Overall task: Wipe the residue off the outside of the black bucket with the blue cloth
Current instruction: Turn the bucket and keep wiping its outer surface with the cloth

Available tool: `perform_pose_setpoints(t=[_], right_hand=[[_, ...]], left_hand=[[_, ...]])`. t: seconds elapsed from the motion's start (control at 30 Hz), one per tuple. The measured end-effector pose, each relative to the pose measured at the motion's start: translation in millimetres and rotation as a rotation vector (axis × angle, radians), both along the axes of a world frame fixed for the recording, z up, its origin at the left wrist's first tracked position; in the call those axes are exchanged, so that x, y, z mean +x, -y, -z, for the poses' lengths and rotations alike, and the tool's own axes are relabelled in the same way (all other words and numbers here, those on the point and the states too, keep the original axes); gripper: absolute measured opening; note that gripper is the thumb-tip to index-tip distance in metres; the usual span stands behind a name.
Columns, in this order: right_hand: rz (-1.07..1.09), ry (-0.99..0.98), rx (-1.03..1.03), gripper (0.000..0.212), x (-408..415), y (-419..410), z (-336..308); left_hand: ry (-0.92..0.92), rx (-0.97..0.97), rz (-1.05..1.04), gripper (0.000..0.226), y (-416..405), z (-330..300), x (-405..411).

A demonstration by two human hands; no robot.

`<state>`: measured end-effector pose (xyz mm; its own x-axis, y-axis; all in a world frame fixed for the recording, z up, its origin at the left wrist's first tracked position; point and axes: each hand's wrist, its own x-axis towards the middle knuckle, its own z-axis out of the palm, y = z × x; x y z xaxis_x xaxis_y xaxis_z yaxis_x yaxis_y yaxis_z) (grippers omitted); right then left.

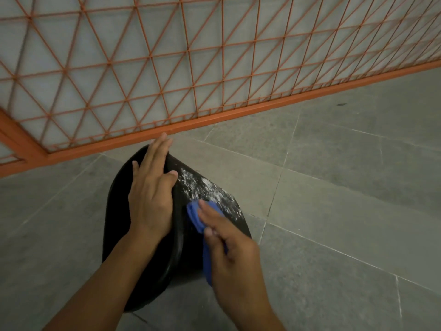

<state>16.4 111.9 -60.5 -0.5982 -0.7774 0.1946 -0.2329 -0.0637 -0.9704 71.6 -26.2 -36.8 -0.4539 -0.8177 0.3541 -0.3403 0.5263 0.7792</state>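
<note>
right hand (229, 240) presses the blue cloth (194, 215) onto the black bucket (181, 247), fingers curled round it. left hand (151, 187) lies flat on the bucket; white residue (205, 187) at 1 o'clock.

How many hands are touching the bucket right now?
2. The left hand lies flat over the top of the black bucket. The right hand presses the blue cloth against its side, just below the white residue.

One black bucket (119, 211), one blue cloth (195, 216), two hands, left (150, 194) and right (231, 247), one orange lattice fence (167, 68)
</note>
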Motion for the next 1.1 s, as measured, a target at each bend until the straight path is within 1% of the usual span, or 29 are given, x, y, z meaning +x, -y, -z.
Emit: perform_pose_setpoints(t=[0.07,0.13,0.23,0.27,0.33,0.4,0.47,0.57,0.63,0.7,0.9,0.97,1.03,1.1], right_hand=[[0.054,0.018,0.053,0.035,-8,3,6],[0.088,0.013,0.041,0.036,1,-4,5],[0.034,-0.039,-0.063,0.039,20,-12,-6],[0.008,-0.028,-0.077,0.038,17,-8,-7],[-0.013,0.008,-0.042,0.035,4,2,-4],[0.022,0.018,-0.001,0.037,-3,4,-2],[0.04,-0.001,-0.03,0.038,4,-5,-7],[-0.042,-0.004,-0.105,0.038,12,-11,-13],[-0.065,0.04,-0.079,0.034,-1,-2,-11],[-0.035,0.054,-0.04,0.035,-12,5,-10],[0.023,-0.046,-0.145,0.037,17,-19,-6],[0.015,-0.057,-0.106,0.035,7,-6,-5],[0.01,-0.024,-0.034,0.035,-6,8,-9],[0.005,-0.025,-0.036,0.036,-7,8,-12]], left_hand=[[0.01,-0.008,0.0,0.074,-2,-1,-1],[0.015,-0.015,0.001,0.075,-4,-2,-3],[0.016,-0.012,0.009,0.075,-3,-2,0],[0.018,-0.009,0.009,0.075,-2,-2,1],[0.031,-0.01,0.002,0.075,-1,-2,1],[0.05,-0.024,0.003,0.076,-2,-3,-3],[0.06,-0.043,0.008,0.077,-2,-3,-5],[0.064,-0.038,0.003,0.077,-1,-3,-3],[0.08,-0.045,-0.001,0.077,-1,-4,-4],[0.11,-0.06,0.004,0.078,-3,-5,-8],[0.12,-0.057,0.003,0.079,-1,-7,-8],[0.108,-0.041,0.016,0.078,-1,-6,-6],[0.112,-0.038,0.022,0.077,-1,-5,-8],[0.131,-0.054,0.008,0.078,0,-6,-11]])
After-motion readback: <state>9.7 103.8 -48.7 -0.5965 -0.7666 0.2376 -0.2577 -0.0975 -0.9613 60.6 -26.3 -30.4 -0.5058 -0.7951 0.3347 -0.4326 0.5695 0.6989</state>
